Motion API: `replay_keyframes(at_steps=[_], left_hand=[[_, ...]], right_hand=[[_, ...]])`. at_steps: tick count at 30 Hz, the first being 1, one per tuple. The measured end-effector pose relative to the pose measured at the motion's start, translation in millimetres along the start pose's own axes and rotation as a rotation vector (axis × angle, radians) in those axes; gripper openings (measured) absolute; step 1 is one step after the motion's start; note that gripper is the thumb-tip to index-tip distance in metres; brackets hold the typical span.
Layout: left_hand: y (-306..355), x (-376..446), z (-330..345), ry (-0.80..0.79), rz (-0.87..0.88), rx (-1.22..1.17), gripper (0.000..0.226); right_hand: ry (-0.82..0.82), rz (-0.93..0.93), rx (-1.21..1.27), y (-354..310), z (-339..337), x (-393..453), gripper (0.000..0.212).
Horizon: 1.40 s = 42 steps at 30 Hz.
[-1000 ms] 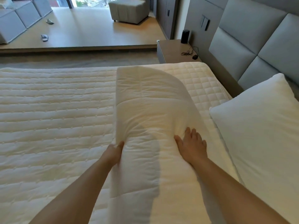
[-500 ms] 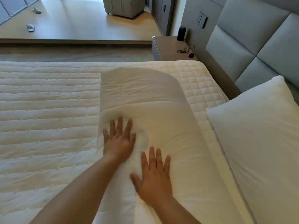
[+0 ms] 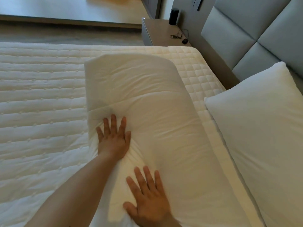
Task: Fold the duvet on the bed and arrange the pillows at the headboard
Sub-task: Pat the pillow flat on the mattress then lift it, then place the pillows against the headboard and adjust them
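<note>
We see the folded duvet [image 3: 144,115] lying as a long thick white strip across the bed [image 3: 41,99], running from near us toward the far edge, parallel to the headboard [image 3: 255,33]. Its far end is rounded and lifts a little off the quilted mattress cover. Our left hand [image 3: 114,138] lies flat on the duvet near its left edge, fingers straight and spread, pressing the fabric down; creases radiate from under the palm. Our right hand [image 3: 147,202] lies flat on the duvet nearer to us, fingers straight and slightly apart, gripping nothing. Both forearms are bare.

Just right of the duvet, a narrow band of mattress cover shows, then a white pillow [image 3: 262,136] that sits against the grey padded headboard. We cannot tell if the pillow touches the duvet.

Beyond the bed's far corner stands a bedside table [image 3: 157,35], its tabletop carrying a dark cylinder [image 3: 173,16], a tangled black cable [image 3: 177,35] and a small black plug [image 3: 185,41]. Further back, a raised wooden floor step [image 3: 65,20] crosses the top of the view.
</note>
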State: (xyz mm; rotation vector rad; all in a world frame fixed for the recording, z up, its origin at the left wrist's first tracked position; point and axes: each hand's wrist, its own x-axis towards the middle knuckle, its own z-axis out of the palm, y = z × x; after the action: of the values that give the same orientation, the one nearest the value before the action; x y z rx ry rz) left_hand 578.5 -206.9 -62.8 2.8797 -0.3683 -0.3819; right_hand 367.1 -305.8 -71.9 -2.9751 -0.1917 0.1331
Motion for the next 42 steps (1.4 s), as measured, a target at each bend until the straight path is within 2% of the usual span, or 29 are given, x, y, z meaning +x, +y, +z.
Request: replay_keyframes(at_steps=[7, 11, 14, 16, 19, 21, 23, 25, 27, 29, 32, 33, 34, 36, 39, 42], left_hand=[[-6, 6, 3, -0.059, 0.005, 0.026, 0.062], [-5, -1, -9, -0.107, 0.002, 0.039, 0.062], [-7, -13, -20, -0.123, 0.001, 0.041, 0.063], [-9, -25, -26, -0.123, -0.007, 0.048, 0.065], [-9, -41, -36, -0.144, -0.073, 0.017, 0.066], [-4, -50, -44, -0.149, -0.112, 0.008, 0.065], [8, -55, -55, -0.155, -0.133, 0.035, 0.063], [28, -59, -72, -0.167, -0.185, 0.086, 0.060], [60, -59, -95, -0.146, -0.242, 0.087, 0.057], [104, -56, -115, -0.053, -0.233, 0.019, 0.060], [200, -62, -121, 0.176, 0.041, -0.152, 0.065], [238, -66, -116, 0.181, 0.133, -0.254, 0.061], [278, -70, -109, 0.118, 0.187, -0.371, 0.055], [352, -75, -76, -0.139, 0.161, -0.581, 0.032], [424, -70, -1, -0.417, -0.151, -0.904, 0.027], [452, -65, 79, -0.544, -0.427, -1.048, 0.037]], right_hand=[[0.030, 0.015, -0.013, 0, 28, 6, 0.070], [-0.070, 0.029, 0.006, -3, 15, 2, 0.069], [-0.210, 0.057, -0.004, -3, 2, 0, 0.067], [-0.212, 0.022, 0.040, -4, -11, -1, 0.070], [-0.238, 0.015, 0.315, 2, -44, -1, 0.071], [-0.234, -0.007, 0.542, 15, -79, -7, 0.064], [-0.081, 0.072, 0.866, 41, -115, -25, 0.072], [0.092, 0.242, 0.974, 84, -144, -52, 0.075], [0.268, 0.357, 0.798, 142, -164, -81, 0.065], [0.354, 0.482, 0.454, 210, -181, -104, 0.065], [0.218, 0.724, 0.058, 313, -206, -128, 0.053], [0.201, 0.779, -0.030, 342, -215, -134, 0.053], [0.202, 0.820, -0.107, 369, -224, -139, 0.054], [0.190, 0.890, -0.224, 413, -238, -148, 0.056], [0.105, 0.966, -0.197, 461, -244, -161, 0.056], [0.076, 1.026, -0.056, 491, -237, -170, 0.063]])
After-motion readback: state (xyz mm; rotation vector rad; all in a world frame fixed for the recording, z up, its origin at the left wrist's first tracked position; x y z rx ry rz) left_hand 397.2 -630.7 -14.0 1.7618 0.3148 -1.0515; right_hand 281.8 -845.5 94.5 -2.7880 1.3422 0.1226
